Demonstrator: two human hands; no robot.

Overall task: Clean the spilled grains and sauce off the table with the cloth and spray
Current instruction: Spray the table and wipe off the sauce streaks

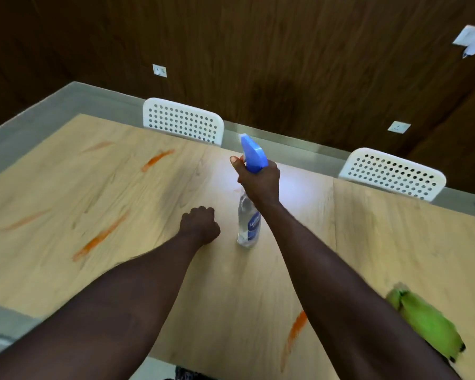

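My right hand (259, 179) grips the neck of a clear spray bottle (248, 223) with a blue trigger head (253, 152), holding it upright at the middle of the wooden table (381, 242). My left hand (200, 224) is curled into a fist just left of the bottle, holding nothing I can see. Orange sauce streaks lie on the table: one at the far left-centre (157, 159), one long streak nearer me on the left (100, 238), a faint one at the left edge (22, 220), and one under my right forearm (292, 335). A green cloth (425, 316) lies at the right front. No grains show.
Two white perforated chairs stand at the table's far side, one at centre (183, 120) and one at right (392, 172). A dark wood-panelled wall (285, 64) is behind them. The table's near edge runs along the bottom of the view.
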